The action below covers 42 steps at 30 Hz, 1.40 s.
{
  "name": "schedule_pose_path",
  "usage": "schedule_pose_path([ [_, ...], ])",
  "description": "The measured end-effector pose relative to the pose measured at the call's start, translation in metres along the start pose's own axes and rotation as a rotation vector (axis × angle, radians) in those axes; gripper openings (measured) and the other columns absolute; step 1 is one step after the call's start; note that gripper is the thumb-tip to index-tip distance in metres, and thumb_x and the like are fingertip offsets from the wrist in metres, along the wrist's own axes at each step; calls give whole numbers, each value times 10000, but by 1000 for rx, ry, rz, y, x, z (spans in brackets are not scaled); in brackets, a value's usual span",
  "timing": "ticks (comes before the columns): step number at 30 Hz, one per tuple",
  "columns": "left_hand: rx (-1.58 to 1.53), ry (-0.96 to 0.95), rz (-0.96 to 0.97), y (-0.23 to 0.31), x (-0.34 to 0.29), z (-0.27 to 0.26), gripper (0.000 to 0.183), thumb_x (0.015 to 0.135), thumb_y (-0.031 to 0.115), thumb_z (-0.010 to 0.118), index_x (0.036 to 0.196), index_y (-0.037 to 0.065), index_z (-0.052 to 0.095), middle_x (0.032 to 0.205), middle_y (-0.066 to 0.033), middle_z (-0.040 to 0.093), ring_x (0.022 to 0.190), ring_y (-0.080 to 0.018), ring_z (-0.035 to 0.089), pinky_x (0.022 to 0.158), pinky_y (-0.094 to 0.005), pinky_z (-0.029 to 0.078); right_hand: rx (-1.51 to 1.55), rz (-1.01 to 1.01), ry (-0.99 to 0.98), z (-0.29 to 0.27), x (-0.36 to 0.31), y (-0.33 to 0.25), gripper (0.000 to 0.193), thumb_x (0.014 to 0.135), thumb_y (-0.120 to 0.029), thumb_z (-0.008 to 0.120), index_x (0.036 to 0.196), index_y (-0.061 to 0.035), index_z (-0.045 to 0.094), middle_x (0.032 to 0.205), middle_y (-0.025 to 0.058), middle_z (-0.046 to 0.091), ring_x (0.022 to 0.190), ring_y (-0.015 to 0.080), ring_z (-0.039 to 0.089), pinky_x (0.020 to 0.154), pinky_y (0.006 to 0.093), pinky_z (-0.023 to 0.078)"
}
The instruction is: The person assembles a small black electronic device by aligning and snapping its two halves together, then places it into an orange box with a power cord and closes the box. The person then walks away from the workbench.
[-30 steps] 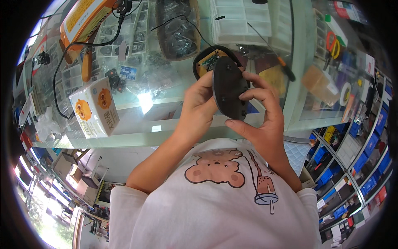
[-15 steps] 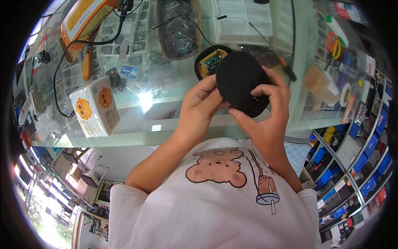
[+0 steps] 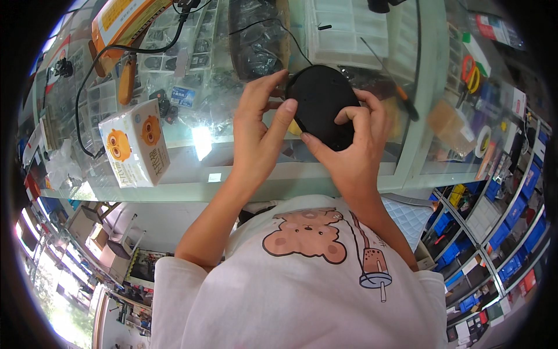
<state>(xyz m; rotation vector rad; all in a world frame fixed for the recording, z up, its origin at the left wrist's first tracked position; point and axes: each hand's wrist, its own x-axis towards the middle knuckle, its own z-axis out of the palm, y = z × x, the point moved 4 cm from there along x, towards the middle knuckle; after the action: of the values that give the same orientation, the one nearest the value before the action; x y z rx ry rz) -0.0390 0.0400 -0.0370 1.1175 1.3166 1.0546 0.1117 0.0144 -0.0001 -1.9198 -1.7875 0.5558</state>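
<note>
A black oval cover (image 3: 321, 107) lies over a matching black oval housing; the housing's inside with the circuit board is now hidden, and a bit of yellow (image 3: 294, 128) shows beside the cover's lower left edge. My right hand (image 3: 359, 131) grips the cover at its lower right, thumb at the near edge and bent fingers on top. At the left side, my left hand (image 3: 261, 113) has thumb and fingers spread apart, with its tips by the cover's rim. From the far side of the housing runs a thin black wire (image 3: 299, 45).
Beyond my hands are a tray of bagged parts (image 3: 260, 46) and a white compartment box (image 3: 349, 35). A screwdriver (image 3: 408, 104) lies to the right, scissors (image 3: 469, 75) farther right. At left stand a white carton (image 3: 136, 142) and a black cable (image 3: 78, 110) on the glass counter.
The cover has shifted left and down over the housing, hiding the circuit board. My left hand has let go of the cover's edge and spread its fingers; my right hand moved left with the cover.
</note>
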Motion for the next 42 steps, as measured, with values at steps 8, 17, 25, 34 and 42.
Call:
schedule_pose_path([
  [8, 126, -23, -19, -4, 4, 2, 338, 863, 102, 624, 1191, 34, 581, 1131, -70, 540, 932, -124, 545, 792, -258, 494, -29, -39, 9, 4, 0, 1, 512, 581, -233, 832, 955, -85, 516, 1267, 131, 443, 1111, 322, 405, 926, 448, 312],
  [17, 94, -9, -9, -8, 4, 0, 309, 856, 50, 600, 1163, 13, 586, 1125, -107, 542, 917, -170, 572, 754, -280, 489, 269, 83, -94, -22, -19, 41, 882, 590, -161, 830, 1335, -12, 381, 1312, 169, 441, 1218, 316, 425, 999, 402, 360],
  [25, 80, -34, -12, -7, 5, 0, 323, 863, 61, 596, 1183, 20, 582, 1140, -109, 531, 925, -166, 566, 761, -275, 479, 80, -9, -54, -10, -16, 23, 886, 567, -223, 837, 1318, -28, 411, 1240, 130, 465, 1119, 309, 449, 951, 427, 357],
  [34, 251, -73, 224, 20, -1, -4, 349, 919, 169, 515, 1234, 20, 546, 1193, -117, 520, 1078, -210, 500, 954, -317, 368, 155, -80, -7, -27, -10, 12, 838, 564, -176, 807, 1289, -3, 424, 1219, 148, 472, 1111, 322, 456, 937, 437, 351],
  [42, -950, -385, -476, 42, -17, 54, 337, 967, 253, 487, 1180, -4, 533, 980, -2, 559, 869, -59, 488, 762, -219, 416, 187, -64, 176, -42, 9, 11, 881, 565, -113, 801, 1321, 23, 369, 1226, 181, 447, 1127, 324, 469, 946, 408, 394],
])
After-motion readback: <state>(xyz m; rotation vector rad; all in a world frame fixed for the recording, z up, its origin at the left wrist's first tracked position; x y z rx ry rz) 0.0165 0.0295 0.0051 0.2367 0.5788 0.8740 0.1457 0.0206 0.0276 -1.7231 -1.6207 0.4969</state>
